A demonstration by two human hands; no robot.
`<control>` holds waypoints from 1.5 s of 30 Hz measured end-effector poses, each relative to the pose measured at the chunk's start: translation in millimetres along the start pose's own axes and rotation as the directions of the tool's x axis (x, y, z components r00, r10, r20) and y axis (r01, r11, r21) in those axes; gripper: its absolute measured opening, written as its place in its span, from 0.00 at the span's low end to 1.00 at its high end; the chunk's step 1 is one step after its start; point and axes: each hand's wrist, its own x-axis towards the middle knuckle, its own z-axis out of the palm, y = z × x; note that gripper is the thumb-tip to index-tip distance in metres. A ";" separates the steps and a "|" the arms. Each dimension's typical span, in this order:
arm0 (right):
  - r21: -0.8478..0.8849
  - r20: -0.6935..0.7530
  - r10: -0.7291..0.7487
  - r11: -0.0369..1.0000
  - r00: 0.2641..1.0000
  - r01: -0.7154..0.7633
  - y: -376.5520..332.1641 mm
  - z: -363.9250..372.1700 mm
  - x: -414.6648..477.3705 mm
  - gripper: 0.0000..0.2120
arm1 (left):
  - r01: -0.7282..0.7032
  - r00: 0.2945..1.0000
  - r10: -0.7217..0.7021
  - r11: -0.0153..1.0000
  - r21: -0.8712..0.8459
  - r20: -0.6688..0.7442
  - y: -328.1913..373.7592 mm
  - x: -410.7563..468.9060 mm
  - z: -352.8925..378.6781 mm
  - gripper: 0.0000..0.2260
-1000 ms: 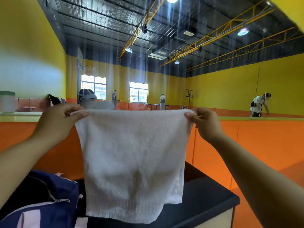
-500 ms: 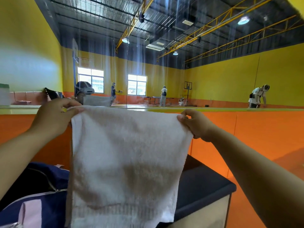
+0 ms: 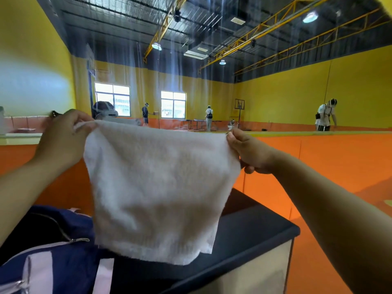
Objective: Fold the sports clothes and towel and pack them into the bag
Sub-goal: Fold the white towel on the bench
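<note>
A white towel (image 3: 157,187) hangs in the air in front of me, stretched between both hands. My left hand (image 3: 63,141) pinches its upper left corner and my right hand (image 3: 250,153) pinches its upper right corner. The towel's lower edge hangs just above the black table top (image 3: 254,228). A navy blue bag (image 3: 53,251) with white and pink stripes and an unzipped top lies on the table at the lower left, partly hidden behind the towel.
The table's right edge drops to an orange floor (image 3: 339,166). An orange padded wall (image 3: 318,149) runs behind the table. Several people stand far off in the hall, one at the right (image 3: 325,115).
The towel has lifted, so its lower edge now shows above the table. My hands hold its top corners as before, and the top edge sags a little more in the middle.
</note>
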 end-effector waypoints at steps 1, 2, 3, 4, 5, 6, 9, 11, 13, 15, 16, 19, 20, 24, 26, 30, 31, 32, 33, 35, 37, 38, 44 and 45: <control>0.037 0.007 0.000 0.999 1.000 0.000 0.3 -0.8 0.9 0.13 | 0.006 1.000 -0.006 1.000 -0.029 -0.007 1.6 1.1 -1.6 0.05; 0.074 0.013 -0.001 0.997 1.000 0.000 0.1 -1.8 1.3 0.12 | 0.025 1.000 -0.025 0.998 -0.050 -0.012 3.6 0.7 -4.1 0.05; 0.097 0.011 -0.005 0.995 1.000 0.003 -0.7 -3.0 1.0 0.12 | 0.039 0.999 -0.041 0.997 -0.068 -0.018 3.4 0.6 -5.9 0.06; 0.098 -0.002 -0.010 0.995 1.000 0.010 -1.9 -3.9 1.4 0.11 | 0.053 0.998 -0.055 0.995 -0.088 -0.019 3.7 0.1 -7.5 0.06; 0.070 -0.036 -0.014 0.997 0.999 0.017 -3.7 -4.0 2.5 0.11 | 0.059 0.998 -0.060 0.993 -0.102 -0.010 3.0 0.3 -8.5 0.06; 0.001 -0.094 -0.020 1.000 0.995 0.020 -4.8 -3.4 4.4 0.11 | 0.070 0.998 -0.069 0.993 -0.100 0.010 2.9 -0.2 -9.1 0.03; -0.360 -0.319 -0.110 0.933 0.942 -0.013 -5.1 2.1 8.7 0.09 | 0.078 0.995 -0.071 0.992 -0.103 0.069 6.7 -3.7 -5.1 0.06; -0.491 -0.382 -0.190 0.871 0.904 -0.024 -1.7 5.8 9.9 0.10 | 0.073 0.994 -0.066 0.995 -0.074 0.091 7.4 -8.0 -1.4 0.02; -0.483 -0.401 -0.189 0.875 0.896 -0.032 1.3 6.1 10.7 0.10 | 0.067 0.992 -0.062 0.997 -0.041 0.113 5.1 -10.4 0.8 0.04; -0.271 -0.301 -0.076 0.963 0.951 -0.008 5.3 2.8 10.4 0.08 | 0.078 0.993 -0.074 0.996 -0.046 0.087 4.5 -11.9 0.9 0.04; -0.113 -0.202 -0.015 0.994 0.979 -0.008 7.2 0.7 9.5 0.09 | 0.093 0.994 -0.089 0.994 -0.061 0.071 1.1 -10.7 0.9 0.03; 0.146 -0.140 0.019 0.989 0.990 0.001 9.9 0.1 4.7 0.11 | 0.084 0.994 -0.079 0.994 -0.068 0.070 -20.7 -4.0 -1.2 0.05; 0.142 -0.207 0.019 0.990 0.978 0.011 10.4 0.9 4.1 0.11 | 0.068 0.996 -0.063 0.994 -0.083 0.068 -27.1 -2.4 -2.3 0.06; 0.209 -0.178 -0.015 0.976 0.984 0.053 3.8 5.6 -1.6 0.12 | 0.038 0.998 -0.032 0.993 -0.112 0.053 4.9 -14.1 0.5 0.05; 0.102 -0.203 -0.082 0.989 0.976 0.104 2.7 3.9 -3.6 0.11 | 0.019 1.000 -0.017 0.995 -0.094 0.015 7.6 -15.6 4.2 0.05; -0.169 -0.369 -0.210 0.973 0.905 0.157 6.1 -2.7 -3.4 0.07 | 0.024 1.000 -0.023 0.995 -0.100 0.014 4.5 -16.1 2.9 0.05; -0.164 -0.374 -0.223 0.971 0.900 0.172 7.7 -3.9 -3.5 0.07 | 0.024 1.000 -0.023 0.996 -0.084 0.015 6.2 -17.5 3.0 0.06; -0.157 -0.385 -0.233 0.970 0.893 0.185 10.1 -5.5 -3.0 0.06 | 0.019 1.000 -0.018 0.998 -0.067 0.010 8.8 -19.1 2.7 0.07; -0.146 -0.407 -0.245 0.969 0.880 0.201 11.3 -6.6 -3.2 0.06 | 0.010 1.000 -0.010 0.998 -0.059 0.005 10.1 -20.0 2.6 0.08; -0.112 -0.469 -0.281 0.959 0.837 0.259 13.2 -8.2 -2.1 0.06 | -0.007 1.000 0.008 0.998 -0.070 0.009 12.1 -19.5 0.8 0.09; -0.098 -0.533 -0.303 0.950 0.790 0.298 15.5 -9.9 0.3 0.07 | -0.033 0.999 0.034 0.995 -0.093 0.017 14.9 -18.4 -1.5 0.07; -0.105 -0.556 -0.303 0.950 0.774 0.296 16.7 -11.4 2.2 0.07 | -0.046 0.999 0.047 0.994 -0.100 0.008 15.8 -17.7 -1.8 0.05; -0.143 -0.518 -0.224 0.974 0.825 0.175 30.8 -11.8 28.4 0.08 | -0.023 1.000 0.024 0.997 -0.070 0.018 11.2 -6.1 13.4 0.01; -0.134 -0.498 -0.187 0.981 0.847 0.138 35.2 -9.7 36.4 0.08 | 0.009 0.999 -0.006 0.997 -0.077 0.036 6.7 -2.4 20.4 0.01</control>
